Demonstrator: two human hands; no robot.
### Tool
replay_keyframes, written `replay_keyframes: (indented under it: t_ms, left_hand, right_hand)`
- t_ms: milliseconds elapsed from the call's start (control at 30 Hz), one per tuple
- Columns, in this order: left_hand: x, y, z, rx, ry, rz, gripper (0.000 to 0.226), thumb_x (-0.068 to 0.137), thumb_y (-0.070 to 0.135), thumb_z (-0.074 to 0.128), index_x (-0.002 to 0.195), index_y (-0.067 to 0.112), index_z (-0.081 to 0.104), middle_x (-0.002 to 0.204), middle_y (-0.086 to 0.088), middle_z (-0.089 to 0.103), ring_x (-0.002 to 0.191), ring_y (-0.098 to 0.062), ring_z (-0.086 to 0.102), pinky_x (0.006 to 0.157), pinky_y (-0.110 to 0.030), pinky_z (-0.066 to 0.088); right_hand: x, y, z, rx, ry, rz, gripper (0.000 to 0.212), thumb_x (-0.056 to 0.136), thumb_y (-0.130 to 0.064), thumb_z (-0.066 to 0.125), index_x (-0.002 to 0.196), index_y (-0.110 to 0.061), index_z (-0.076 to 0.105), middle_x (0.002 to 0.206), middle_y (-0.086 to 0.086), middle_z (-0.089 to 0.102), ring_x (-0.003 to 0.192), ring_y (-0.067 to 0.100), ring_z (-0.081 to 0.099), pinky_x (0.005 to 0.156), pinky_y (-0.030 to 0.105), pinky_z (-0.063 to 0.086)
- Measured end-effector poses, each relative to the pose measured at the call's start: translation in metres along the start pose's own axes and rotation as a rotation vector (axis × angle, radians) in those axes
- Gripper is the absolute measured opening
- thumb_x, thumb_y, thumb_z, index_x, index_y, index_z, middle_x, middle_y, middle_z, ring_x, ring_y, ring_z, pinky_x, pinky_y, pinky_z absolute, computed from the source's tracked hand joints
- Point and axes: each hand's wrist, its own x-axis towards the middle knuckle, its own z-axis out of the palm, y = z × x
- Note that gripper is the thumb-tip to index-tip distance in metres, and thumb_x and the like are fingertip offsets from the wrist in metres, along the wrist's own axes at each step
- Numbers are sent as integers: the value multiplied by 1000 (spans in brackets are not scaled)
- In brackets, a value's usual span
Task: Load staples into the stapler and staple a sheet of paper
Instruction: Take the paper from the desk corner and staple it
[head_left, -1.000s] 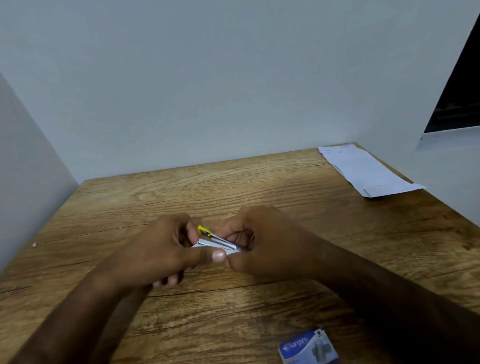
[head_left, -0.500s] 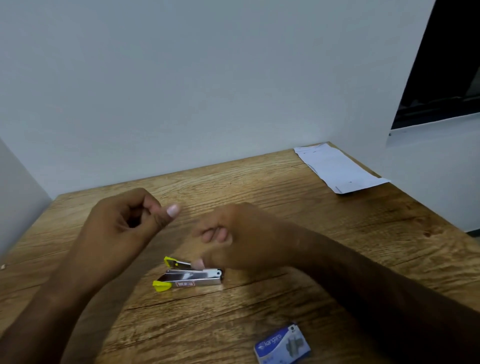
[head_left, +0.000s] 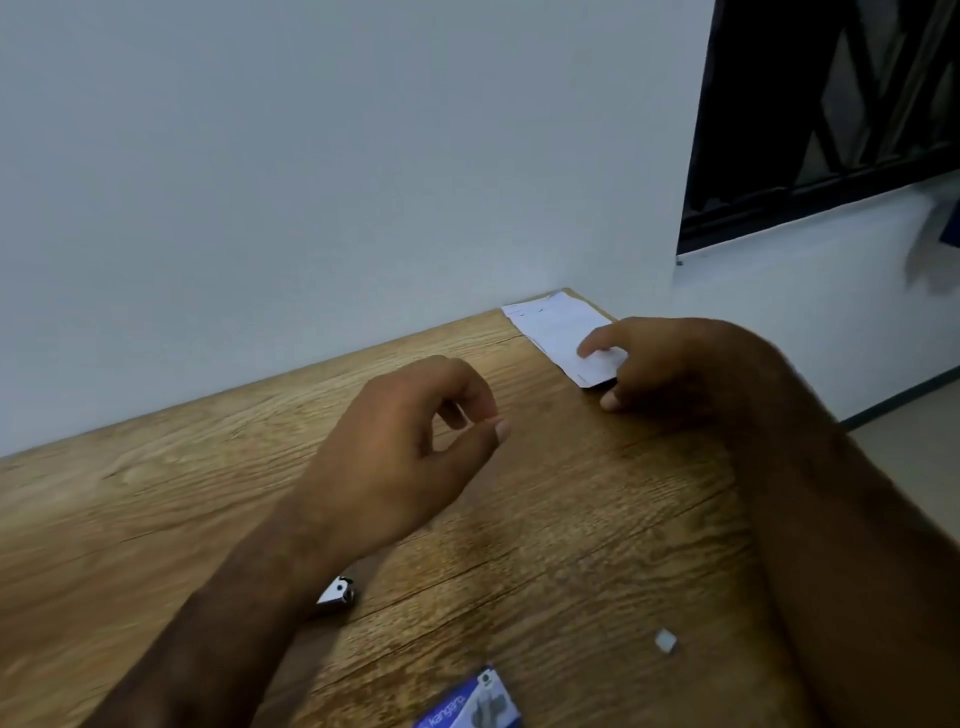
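A folded white sheet of paper (head_left: 558, 325) lies at the far right corner of the wooden table (head_left: 597, 519). My right hand (head_left: 670, 364) rests on its near end, fingers spread over it and thumb on the wood beside it. My left hand (head_left: 410, 452) hovers over the middle of the table, loosely curled and holding nothing. The small metal stapler (head_left: 337, 592) lies on the table, mostly hidden under my left forearm; only its silver end shows. A blue staple box (head_left: 472, 704) sits at the near edge.
A small pale scrap (head_left: 665, 640) lies on the wood near my right forearm. White walls close the table at the back and right. A dark window (head_left: 831, 114) is at the upper right.
Both hands let go of the stapler, which now lies on the table. My right hand moved to the far right onto the paper. The left hand lifted and drifted right. The view swung right.
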Motion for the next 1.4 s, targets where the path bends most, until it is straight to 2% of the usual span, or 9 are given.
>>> replay_keyframes:
  t_ms: [133, 233, 367, 500, 600, 733, 900, 1167, 1400]
  left_hand:
    - [-4, -6, 5, 18, -20, -27, 10, 90, 36, 70, 83, 30, 66, 86, 13, 70, 90, -6, 64, 65, -24, 51]
    - [-12, -16, 2, 17, -11, -79, 9, 90, 33, 71, 82, 30, 67, 86, 13, 72, 89, -5, 65, 70, -32, 56]
    - [-23, -28, -5, 33, -2, -131, 8, 89, 33, 71, 83, 33, 67, 89, 16, 72, 90, -6, 66, 71, -32, 57]
    - [-35, -40, -16, 80, 16, -167, 6, 86, 37, 70, 90, 34, 66, 92, 18, 70, 90, -2, 65, 73, -32, 56]
    - [-45, -49, -23, 163, -19, -215, 28, 83, 51, 62, 108, 38, 62, 107, 21, 65, 99, 1, 61, 83, -30, 54]
    - [-53, -60, -29, 270, -100, -277, 45, 90, 49, 64, 131, 32, 56, 128, 13, 61, 116, -9, 57, 96, -36, 51]
    - [-52, -69, -29, 305, -169, -290, 15, 95, 35, 65, 102, 25, 74, 103, 7, 68, 94, -11, 61, 85, -36, 52]
    - [-55, -83, -31, 168, -81, -375, 13, 97, 26, 65, 101, 26, 77, 93, 8, 73, 85, -10, 64, 75, -29, 49]
    - [-58, -92, -30, 58, -6, -417, 6, 92, 25, 72, 87, 29, 74, 79, 13, 68, 73, -2, 59, 68, -23, 44]
  right_hand:
    - [4, 5, 0, 43, 25, -73, 54, 83, -3, 71, 124, -37, 62, 142, 2, 52, 114, 28, 59, 92, 38, 52]
    - [5, -15, 7, -23, 102, -198, 41, 83, -9, 74, 117, -32, 71, 119, -3, 56, 102, 17, 54, 73, 26, 43]
    - [-2, -48, 22, 6, 91, -348, 29, 83, -25, 77, 109, -36, 73, 95, -17, 55, 104, 11, 56, 84, 28, 43]
    - [-15, -87, 40, 15, 73, -538, 22, 87, -28, 71, 107, -34, 76, 106, -11, 70, 104, 10, 61, 83, 28, 46]
    - [-24, -113, 55, 20, 47, -633, 19, 85, -28, 72, 102, -35, 78, 104, -9, 73, 99, 7, 63, 84, 30, 50]
    - [-29, -130, 74, 61, 27, -732, 14, 84, -36, 74, 97, -38, 78, 97, -18, 69, 79, -18, 55, 65, 17, 38]
    - [-28, -138, 88, 65, 93, -798, 13, 87, -37, 69, 99, -38, 76, 98, -18, 68, 90, -5, 58, 76, 25, 46]
    - [-20, -136, 97, 141, 179, -776, 26, 85, -31, 71, 106, -46, 65, 84, -23, 67, 83, -16, 57, 64, 16, 39]
    - [-22, -136, 96, 148, 192, -761, 25, 86, -22, 69, 101, -43, 68, 96, -19, 67, 90, -3, 58, 78, 28, 48]
